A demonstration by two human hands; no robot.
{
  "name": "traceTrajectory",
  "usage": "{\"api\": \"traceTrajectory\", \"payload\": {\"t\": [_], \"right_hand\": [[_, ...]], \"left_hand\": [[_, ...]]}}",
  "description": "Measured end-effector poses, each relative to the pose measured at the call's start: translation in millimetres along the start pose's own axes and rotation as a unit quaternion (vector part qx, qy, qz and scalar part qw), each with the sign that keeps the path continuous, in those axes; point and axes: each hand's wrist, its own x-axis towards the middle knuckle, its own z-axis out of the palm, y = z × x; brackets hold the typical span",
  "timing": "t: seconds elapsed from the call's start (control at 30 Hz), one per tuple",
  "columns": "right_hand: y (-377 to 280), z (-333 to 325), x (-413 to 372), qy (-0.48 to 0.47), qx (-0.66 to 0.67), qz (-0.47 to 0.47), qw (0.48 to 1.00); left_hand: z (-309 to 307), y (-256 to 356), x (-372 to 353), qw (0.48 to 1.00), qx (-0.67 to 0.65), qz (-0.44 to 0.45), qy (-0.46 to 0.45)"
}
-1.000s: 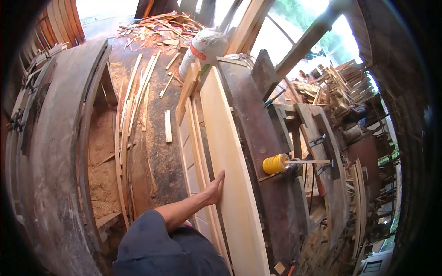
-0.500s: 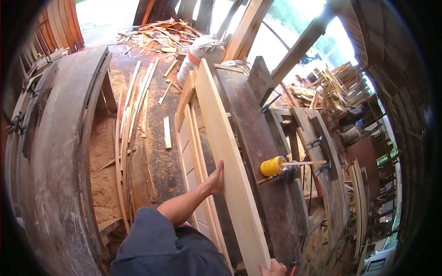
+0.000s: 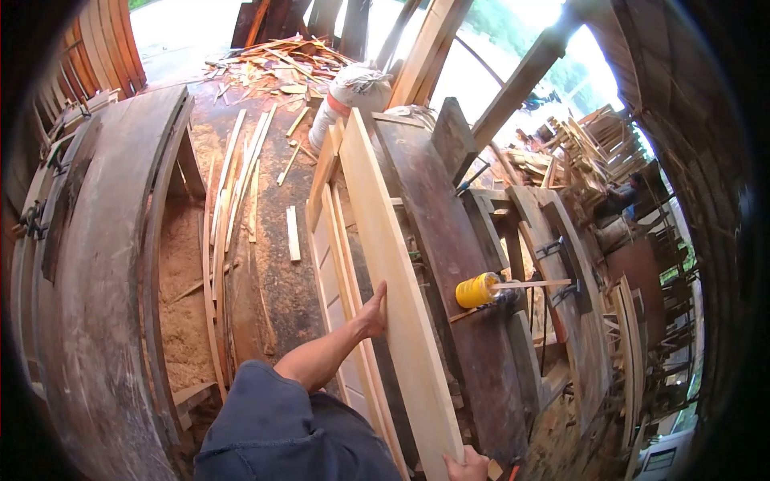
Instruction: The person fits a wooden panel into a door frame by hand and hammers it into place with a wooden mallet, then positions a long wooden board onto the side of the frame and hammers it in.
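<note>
A long pale wooden board (image 3: 403, 321) runs from the far end toward me, standing on the edge of a pale wooden frame with light panels (image 3: 330, 276). My left hand (image 3: 370, 314) grips the board's left edge about midway, its thumb showing and the other fingers hidden behind the wood. At the near end, my right hand (image 3: 468, 465) is closed around the board's corner, partly cut off by the bottom of the view. Right of the board, a yellow can (image 3: 476, 290) with a flat stick across its top rests on a dark workbench (image 3: 449, 232).
To the left is a long grey wooden bench (image 3: 108, 240) above sawdust. Thin wood strips (image 3: 233, 192) lie on the floor beside it. A white sack (image 3: 350, 96) stands beyond the frame, near a scrap heap (image 3: 281, 60). Clamps grip boards (image 3: 561, 280) at right.
The near end of the board has shifted slightly left and up, with my right hand moving along with it. My left hand keeps its grip at nearly the same spot.
</note>
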Motion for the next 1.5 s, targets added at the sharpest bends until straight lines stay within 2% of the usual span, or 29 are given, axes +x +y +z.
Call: {"api": "traceTrajectory", "payload": {"t": [0.17,0.37,0.47,0.57,0.67,0.77,0.87,0.97,1.0,1.03,1.07,1.1,1.13,1.17,1.2,1.23,1.27,1.3,1.33,1.4,1.47,1.5], "right_hand": [[5,7,-1,0.000,-0.016,0.007,1.000],[7,12,2,0.000,-0.002,-0.006,1.000],[11,14,6,0.003,-0.015,-0.017,1.000],[13,15,7,0.004,-0.029,-0.016,0.999],[5,12,9,-0.008,-0.025,0.007,1.000],[3,12,10,-0.010,-0.024,0.000,1.000],[12,16,11,-0.018,-0.024,-0.007,1.000],[16,17,12,-0.028,-0.030,-0.014,0.999],[22,21,11,-0.035,-0.035,-0.008,0.999],[28,28,11,-0.038,-0.036,0.003,0.999],[30,28,17,-0.083,-0.092,0.010,0.992],[35,29,22,-0.123,-0.138,0.033,0.982],[35,29,23,-0.108,-0.101,0.017,0.989],[41,31,25,-0.112,-0.103,0.010,0.988],[33,27,25,-0.075,-0.054,-0.030,0.995],[34,36,17,-0.033,-0.038,-0.035,0.998],[21,22,13,-0.036,-0.023,-0.008,0.999],[27,23,10,-0.031,-0.009,-0.030,0.999],[19,13,11,-0.069,0.024,0.036,0.997],[35,32,4,0.013,0.016,-0.005,1.000],[40,45,-6,0.049,0.016,-0.003,0.999],[40,49,-7,0.060,0.014,-0.006,0.998]], "left_hand": [[-3,-2,-3,0.999,0.005,0.011,-0.033],[-4,-2,-4,1.000,0.011,0.022,0.000],[-14,-5,8,1.000,0.007,0.009,-0.020],[-11,-8,8,0.996,0.067,0.029,-0.042],[-17,-8,14,0.998,0.004,0.000,-0.059],[-23,-10,20,1.000,0.010,-0.016,-0.020],[-15,-11,11,0.998,0.043,0.012,0.033],[-17,-14,6,0.998,0.016,0.049,-0.021],[-22,-16,7,0.989,0.100,0.083,0.071],[-39,-16,20,0.963,0.188,0.114,0.157],[-52,-17,32,0.921,0.282,0.142,0.229],[-71,-20,39,0.840,0.379,0.292,0.256],[-93,-24,52,0.710,0.471,0.421,0.313],[-14,0,-37,0.636,0.560,0.456,0.273],[29,14,-74,0.625,0.581,0.509,0.117],[65,19,-103,0.623,0.623,0.473,-0.010],[88,23,-110,0.484,0.732,0.459,-0.138],[117,19,-118,0.413,0.776,0.412,-0.239],[138,11,-118,0.328,0.807,0.375,-0.318],[150,-8,-105,0.272,0.814,0.344,-0.382],[152,-13,-99,0.216,0.832,0.293,-0.420],[149,-13,-88,0.225,0.843,0.263,-0.411]]}}
